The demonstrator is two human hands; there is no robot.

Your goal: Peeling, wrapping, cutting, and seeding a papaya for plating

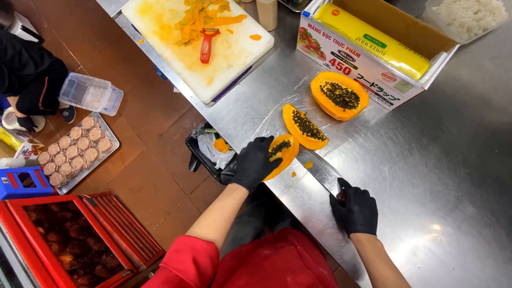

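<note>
A long open cardboard box [368,58] with a white printed side panel bearing red and blue lettering and a small picture of vegetables lies at the back of the stainless-steel desk [437,160], and a yellow roll of cling film [378,40] rests inside it. Just in front of the box sits an orange papaya half [340,96], cut face up with black seeds showing, on a sheet of clear film. Nearer the desk edge lies a long papaya wedge [305,127], also seeded. The left hand [253,162], in a black glove, is closed around a smaller papaya wedge [282,152] at the desk edge, its orange flesh and dark seeds facing up. The right hand [354,209], also black-gloved, grips the handle of a large kitchen knife [322,170] whose blade lies flat on the desk, pointing toward the small wedge. To the left, a white cutting board [176,53] stained yellow carries orange peelings and a red peeler [206,45].
</note>
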